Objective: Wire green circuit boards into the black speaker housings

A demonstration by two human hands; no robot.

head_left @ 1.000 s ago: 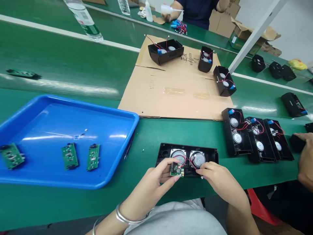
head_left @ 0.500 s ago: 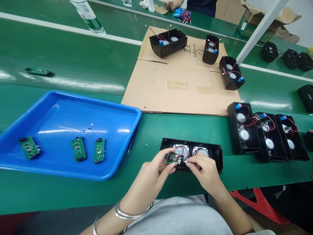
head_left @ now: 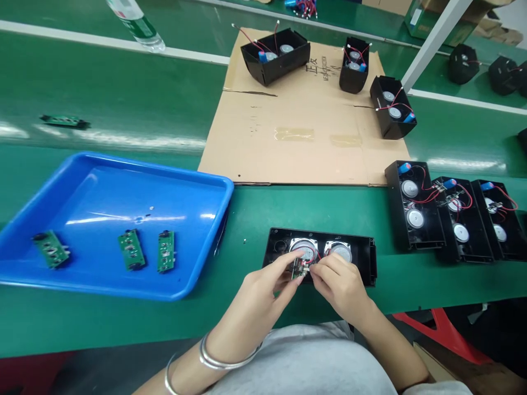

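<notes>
Between its thumb and fingers my left hand (head_left: 269, 288) grips a small green circuit board (head_left: 300, 269), tilted on edge. My right hand (head_left: 341, 282) is pinched at the board's right side, on a small white wire connector (head_left: 308, 267) that its fingertips partly cover. Both hands are over a black speaker housing (head_left: 360, 258) lying open on the green table, with a left speaker (head_left: 303, 248) and a right speaker (head_left: 340, 251) inside. Red wires run near the board. Whether the connector sits in its socket cannot be seen.
A blue tray (head_left: 144, 285) with several circuit boards stands at left; another board (head_left: 65, 120) lies behind it. Several wired housings (head_left: 415, 214) stand at right. More housings rest on a cardboard sheet (head_left: 247, 153). A water bottle (head_left: 138, 24) is at the back left.
My left hand has turned the circuit board from lying nearly flat to standing more on edge. The right fingertips have moved closer against it. The camera view has shifted slightly.
</notes>
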